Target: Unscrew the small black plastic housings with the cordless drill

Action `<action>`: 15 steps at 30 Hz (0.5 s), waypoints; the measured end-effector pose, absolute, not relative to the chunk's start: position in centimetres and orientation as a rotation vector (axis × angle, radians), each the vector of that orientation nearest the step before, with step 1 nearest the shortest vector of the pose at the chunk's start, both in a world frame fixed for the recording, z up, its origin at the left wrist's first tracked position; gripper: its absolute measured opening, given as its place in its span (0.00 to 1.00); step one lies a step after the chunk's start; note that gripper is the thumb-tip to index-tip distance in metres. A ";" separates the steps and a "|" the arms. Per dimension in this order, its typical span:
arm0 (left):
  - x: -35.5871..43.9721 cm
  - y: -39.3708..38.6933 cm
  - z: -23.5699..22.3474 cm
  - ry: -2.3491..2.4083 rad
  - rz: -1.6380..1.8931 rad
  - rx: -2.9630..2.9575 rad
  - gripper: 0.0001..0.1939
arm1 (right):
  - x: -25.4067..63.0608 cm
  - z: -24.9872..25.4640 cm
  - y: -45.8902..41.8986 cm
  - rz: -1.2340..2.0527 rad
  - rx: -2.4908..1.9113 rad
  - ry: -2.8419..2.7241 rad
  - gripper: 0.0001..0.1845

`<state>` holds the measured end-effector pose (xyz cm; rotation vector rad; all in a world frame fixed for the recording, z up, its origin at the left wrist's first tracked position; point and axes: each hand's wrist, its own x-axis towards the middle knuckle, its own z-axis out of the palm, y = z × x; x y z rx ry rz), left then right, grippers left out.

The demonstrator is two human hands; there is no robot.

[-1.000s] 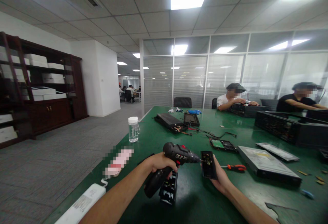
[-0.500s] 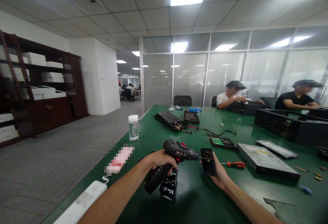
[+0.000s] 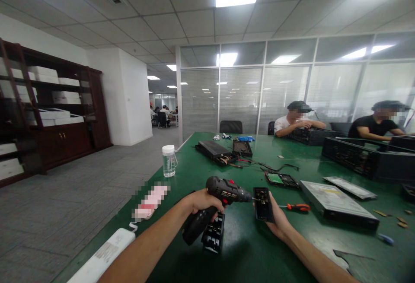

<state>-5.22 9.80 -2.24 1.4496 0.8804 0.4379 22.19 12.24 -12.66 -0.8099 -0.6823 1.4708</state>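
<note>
A: Are the two hands together?
B: No, they're apart. The left hand (image 3: 205, 203) is wrapped around the handle of the drill (image 3: 228, 191). The right hand (image 3: 276, 219) holds a little black case (image 3: 263, 209), just right of the drill's nose. The thin bit (image 3: 256, 199) reaches the case's left edge. I can't tell if it touches anything inside.
A: Is the case heavy?
B: I don't think so. It looks like hard plastic, so it should be light and stiff. The smooth sides may be slippery, and a big squeeze might crack them. I'd hold it by its long sides, fingers away from the hollow front.
A: And the drill?
B: That looks heavier. Its fat handle is the best place to hold.
A: What's inside the case?
B: Tiny gold-coloured bits (image 3: 262, 201), too small to name. Another case (image 3: 214, 233), just right of the drill's handle, has shiny metal bits (image 3: 212, 244) in it.
A: Anything else that holds stuff?
B: A clear bottle (image 3: 169, 164), left of the drill and farther back. There may be water in it. Far left of the drill, a dark cabinet (image 3: 60, 147) has white boxes (image 3: 66, 98) on its shelves.
</note>
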 end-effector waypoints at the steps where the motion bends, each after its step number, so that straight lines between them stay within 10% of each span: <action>1: -5.2 9.8 -2.2 0.882 0.434 1.450 0.15 | 22.2 -12.7 12.3 1.467 -0.809 -0.683 0.20; 15: -5.2 9.8 -2.1 0.895 0.429 1.466 0.14 | 22.2 -12.7 12.4 1.475 -0.816 -0.679 0.21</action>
